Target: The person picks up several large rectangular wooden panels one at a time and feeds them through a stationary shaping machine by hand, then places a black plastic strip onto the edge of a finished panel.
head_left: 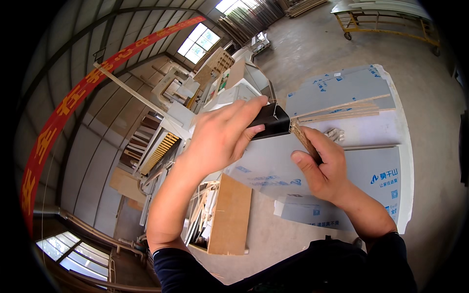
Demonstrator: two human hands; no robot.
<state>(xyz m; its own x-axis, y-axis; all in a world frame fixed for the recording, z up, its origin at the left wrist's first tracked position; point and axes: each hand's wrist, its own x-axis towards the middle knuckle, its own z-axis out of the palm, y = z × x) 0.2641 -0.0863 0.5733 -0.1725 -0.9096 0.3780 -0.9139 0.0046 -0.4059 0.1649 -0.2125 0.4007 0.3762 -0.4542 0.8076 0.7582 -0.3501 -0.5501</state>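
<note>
My left hand [220,134] is closed around a glossy black, box-shaped profile [276,128], its fingers over the top and its thumb along the near side. Opposite it, my right hand [328,171] grips a narrow brown strip [304,138] that looks like wood or particle board, with the thumb on the near side. The far end of the strip meets the right end of the black profile. Whether it sits inside the profile or only touches it I cannot tell. Both pieces are held up above grey film-covered panels [373,188].
Several thin wooden strips [349,110] and a crumpled whitish item [335,135] lie on the panels. A wooden box [230,215] with offcuts stands below my left forearm. Machinery [178,93] fills the left side. A yellow-framed trolley [386,30] stands far right.
</note>
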